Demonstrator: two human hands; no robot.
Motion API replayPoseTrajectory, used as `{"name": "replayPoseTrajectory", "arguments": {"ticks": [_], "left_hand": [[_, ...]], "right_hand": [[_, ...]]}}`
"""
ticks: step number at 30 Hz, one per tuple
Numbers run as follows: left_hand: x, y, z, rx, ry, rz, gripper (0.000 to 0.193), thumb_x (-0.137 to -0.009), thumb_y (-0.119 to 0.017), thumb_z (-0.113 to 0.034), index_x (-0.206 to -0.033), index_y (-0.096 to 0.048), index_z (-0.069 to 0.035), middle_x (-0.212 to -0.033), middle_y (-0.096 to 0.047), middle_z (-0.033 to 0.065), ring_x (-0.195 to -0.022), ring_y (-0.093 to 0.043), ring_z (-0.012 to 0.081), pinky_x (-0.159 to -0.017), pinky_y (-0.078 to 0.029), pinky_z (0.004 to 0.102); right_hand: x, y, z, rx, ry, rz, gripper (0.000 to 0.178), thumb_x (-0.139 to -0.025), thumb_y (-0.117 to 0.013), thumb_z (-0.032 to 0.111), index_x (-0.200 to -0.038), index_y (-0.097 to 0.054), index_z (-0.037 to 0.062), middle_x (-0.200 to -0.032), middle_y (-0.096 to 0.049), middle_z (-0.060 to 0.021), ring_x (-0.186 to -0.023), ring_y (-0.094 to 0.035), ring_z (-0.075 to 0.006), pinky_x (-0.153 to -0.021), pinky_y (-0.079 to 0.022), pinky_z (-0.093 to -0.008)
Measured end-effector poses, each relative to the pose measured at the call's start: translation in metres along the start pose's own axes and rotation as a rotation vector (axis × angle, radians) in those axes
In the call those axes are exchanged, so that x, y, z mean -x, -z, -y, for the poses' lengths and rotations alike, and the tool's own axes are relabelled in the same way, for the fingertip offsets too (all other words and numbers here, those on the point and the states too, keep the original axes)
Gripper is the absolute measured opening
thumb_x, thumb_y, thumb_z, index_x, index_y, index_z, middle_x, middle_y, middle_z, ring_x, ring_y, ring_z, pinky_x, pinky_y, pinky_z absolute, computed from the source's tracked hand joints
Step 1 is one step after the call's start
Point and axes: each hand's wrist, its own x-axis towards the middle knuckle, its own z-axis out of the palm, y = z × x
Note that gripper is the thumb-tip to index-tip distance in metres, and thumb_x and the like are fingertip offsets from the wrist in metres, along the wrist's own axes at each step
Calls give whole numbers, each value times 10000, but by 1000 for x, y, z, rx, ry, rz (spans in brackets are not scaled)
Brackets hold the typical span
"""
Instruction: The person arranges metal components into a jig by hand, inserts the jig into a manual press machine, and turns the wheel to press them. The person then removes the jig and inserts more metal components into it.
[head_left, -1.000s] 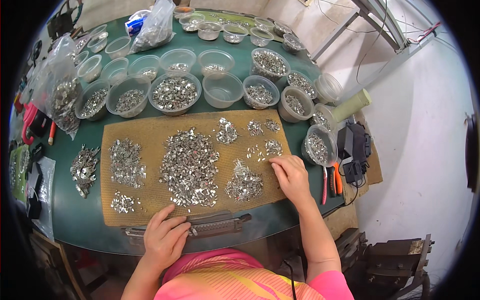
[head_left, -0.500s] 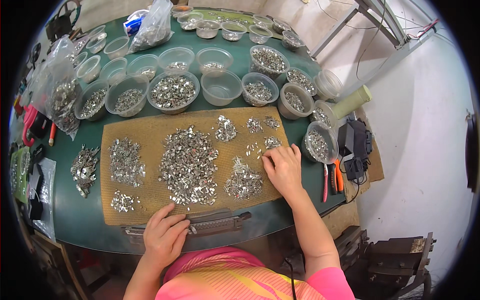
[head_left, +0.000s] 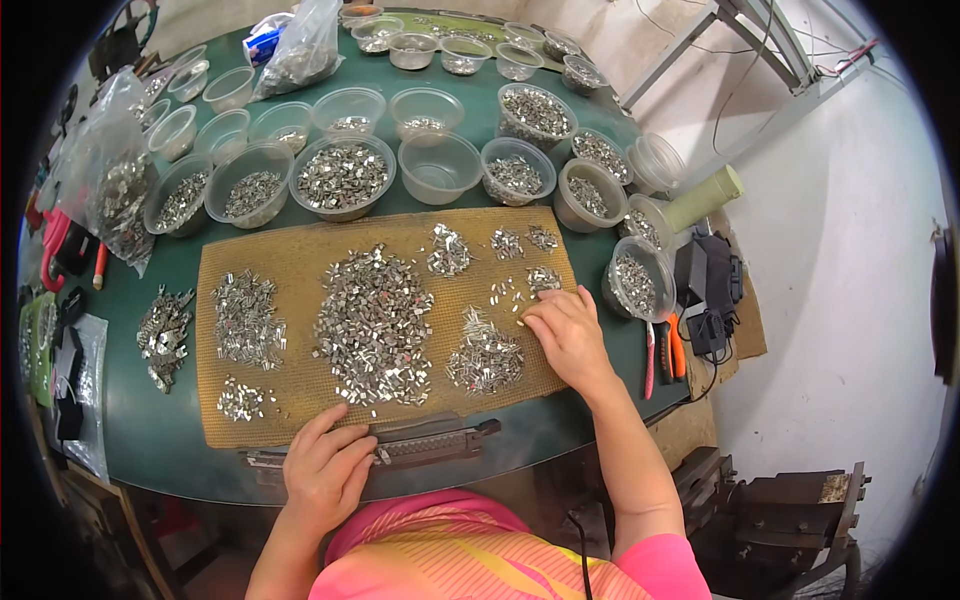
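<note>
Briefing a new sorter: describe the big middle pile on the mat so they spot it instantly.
On the green table lies a brown mat. Near its middle, just beyond the left hand, is a pile of small silvery pieces. It's clearly the largest pile on the mat.

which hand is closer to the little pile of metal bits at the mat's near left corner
Left. The left hand is at the mat's near edge, right of the small pile; the right hand is across the mat, past the large middle pile.
</note>
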Motion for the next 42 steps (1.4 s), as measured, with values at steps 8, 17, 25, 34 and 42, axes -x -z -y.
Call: {"name": "replayPoseTrajectory", "arguments": {"ticks": [8,17,25,34,42], "left_hand": [[4,4,-2,-13,10,2,225,-781,-780,-58,-1004,-763,-75,-1062,-735,78,-1163,-661,350,-925,-543,463],[3,2,-1,-10,16,11,214,-818,-771,-70,-1031,-757,-81,-1090,-733,70,-1187,-653,335,-945,-529,451],[7,3,2,-12,0,6,225,-809,-768,-69,-1034,-757,-80,-1084,-734,73,-1184,-658,334,-933,-530,442],[7,2,3,-2,-8,4,229,-800,-766,-66,-1028,-756,-76,-1075,-734,75,-1181,-660,337,-942,-529,446],[7,2,4,-2,-16,-6,231,-799,-772,-63,-1029,-754,-71,-1076,-733,78,-1178,-660,339,-943,-530,448]], "right_hand": [[4,-5,17,36,-20,-17,76,-892,-733,148,-945,-710,99,-994,-677,-85,-1123,-636,-282,-1110,-342,-614],[-3,-4,16,73,20,-11,112,-840,-723,64,-915,-641,78,-1021,-663,-118,-1127,-632,-302,-1111,-347,-631],[29,26,93,-158,328,190,204,-849,-707,24,-973,-568,106,-1013,-641,-57,-1193,-623,-328,-1150,-331,-628],[53,18,119,-80,408,257,157,-831,-721,47,-950,-620,54,-1000,-633,-66,-1201,-623,-267,-1158,-334,-639],[59,15,113,-165,313,205,175,-832,-771,78,-967,-660,84,-1000,-683,-45,-1088,-679,-232,-1157,-358,-591]]}}
